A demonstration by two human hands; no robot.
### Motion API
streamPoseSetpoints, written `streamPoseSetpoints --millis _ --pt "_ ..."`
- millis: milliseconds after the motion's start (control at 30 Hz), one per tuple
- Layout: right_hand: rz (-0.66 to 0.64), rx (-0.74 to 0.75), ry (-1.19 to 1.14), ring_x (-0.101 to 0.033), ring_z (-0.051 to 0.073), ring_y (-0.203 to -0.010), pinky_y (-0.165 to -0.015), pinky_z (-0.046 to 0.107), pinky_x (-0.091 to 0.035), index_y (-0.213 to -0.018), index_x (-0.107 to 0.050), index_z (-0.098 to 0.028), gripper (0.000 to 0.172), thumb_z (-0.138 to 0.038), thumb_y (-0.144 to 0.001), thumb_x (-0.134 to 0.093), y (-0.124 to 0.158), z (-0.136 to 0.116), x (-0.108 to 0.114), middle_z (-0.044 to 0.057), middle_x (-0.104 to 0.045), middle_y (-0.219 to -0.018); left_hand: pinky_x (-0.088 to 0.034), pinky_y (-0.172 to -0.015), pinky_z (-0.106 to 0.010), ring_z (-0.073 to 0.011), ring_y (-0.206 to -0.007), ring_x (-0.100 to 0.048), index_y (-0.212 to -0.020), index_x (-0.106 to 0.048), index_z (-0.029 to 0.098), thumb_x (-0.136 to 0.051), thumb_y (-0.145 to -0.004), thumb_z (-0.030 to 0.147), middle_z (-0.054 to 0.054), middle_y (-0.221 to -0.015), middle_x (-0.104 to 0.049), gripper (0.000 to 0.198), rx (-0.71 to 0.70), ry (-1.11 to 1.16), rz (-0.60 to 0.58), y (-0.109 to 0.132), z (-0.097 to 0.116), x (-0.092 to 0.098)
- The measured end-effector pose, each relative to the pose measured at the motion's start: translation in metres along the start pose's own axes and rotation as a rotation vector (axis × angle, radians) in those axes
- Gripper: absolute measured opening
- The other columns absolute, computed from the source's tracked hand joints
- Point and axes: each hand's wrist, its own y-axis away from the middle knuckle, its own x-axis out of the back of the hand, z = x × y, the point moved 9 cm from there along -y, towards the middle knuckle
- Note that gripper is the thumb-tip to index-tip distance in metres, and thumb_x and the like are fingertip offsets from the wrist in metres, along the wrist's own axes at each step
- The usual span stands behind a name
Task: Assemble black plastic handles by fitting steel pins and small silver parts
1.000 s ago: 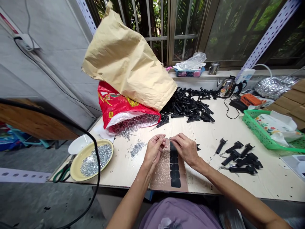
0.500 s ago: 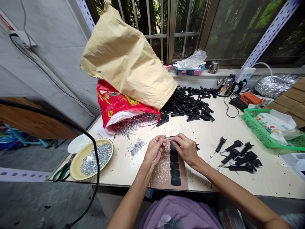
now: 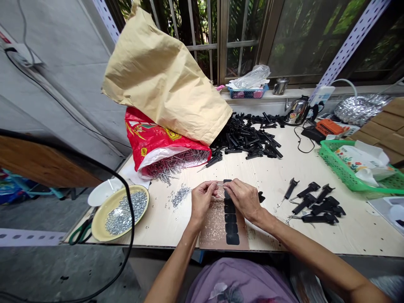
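Both hands are pinched on the same little metal pin (image 3: 220, 185). The left hand (image 3: 202, 200) has it between thumb and fingers at one end, and the right hand (image 3: 243, 198) clamps the other. Only a short bit shows in the gap, so I can't tell what the tips look like. Long axis runs side to side from hand to hand, close to level, dipping a touch toward the right hand.

Right below the hands there's a brown board (image 3: 212, 237) lying on the surface (image 3: 271, 235), with a row of black pads (image 3: 232, 228) running from under the right hand back toward the person.

Left of the left hand: a loose scatter of tiny washers (image 3: 179, 197), then a yellow plate (image 3: 97, 225) with loads more. Past the left hand, a red bag (image 3: 151, 139) lies with its mouth open toward the person, stuffed with more pins.

Off to the right of the right hand is a bunch of black handles (image 3: 325, 206), most with thin metal ends aimed back toward that hand. Big black heap (image 3: 249, 141) beyond both hands.
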Motion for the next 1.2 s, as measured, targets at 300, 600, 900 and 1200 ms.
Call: streamPoseSetpoints --millis 300,600,900,1200 --pt "-0.102 0.011 0.023 -0.058 0.013 -0.077 -0.062 0.022 -0.038 -0.102 -0.061 -0.022 0.024 -0.030 -0.096 -0.039 -0.002 0.003 -0.009 0.003 -0.060 -0.089 -0.047 -0.053 -0.020 -0.0081 -0.053 -0.054 -0.085 -0.071 0.013 -0.069 -0.072 0.039 -0.001 -0.067 -0.063 0.029 0.038 -0.015 -0.052 -0.004 -0.016 0.002" --pt "-0.057 0.073 0.087 -0.056 0.014 -0.074 -0.064 0.025 -0.037 -0.095 -0.064 -0.022 0.025 -0.027 -0.096 -0.040 0.000 0.001 -0.013 0.004 -0.061 -0.082 -0.044 -0.049 -0.020 -0.0084 -0.048 -0.053 -0.078 -0.069 0.013 -0.069 -0.071 0.042 0.000 -0.063 -0.062 0.030 0.080 -0.005 -0.053 -0.006 -0.022 0.005" --pt "-0.081 -0.031 -0.102 -0.057 0.014 -0.078 -0.064 0.024 -0.037 -0.092 -0.061 -0.022 0.018 -0.030 -0.094 -0.046 -0.004 0.012 -0.019 0.002 -0.062 -0.088 -0.042 -0.051 -0.020 -0.0083 -0.049 -0.054 -0.075 -0.068 0.012 -0.069 -0.071 0.042 0.000 -0.060 -0.061 0.030 0.107 0.036 -0.069 -0.007 -0.028 0.004" --pt "-0.034 0.157 0.226 -0.051 0.017 -0.077 -0.066 0.030 -0.031 -0.086 -0.063 -0.022 0.021 -0.023 -0.094 -0.044 -0.004 -0.005 -0.019 0.004 -0.062 -0.081 -0.039 -0.045 -0.018 -0.0066 -0.043 -0.051 -0.071 -0.064 0.011 -0.071 -0.068 0.044 0.002 -0.055 -0.058 0.033 0.214 0.101 -0.024 -0.007 -0.045 0.004"
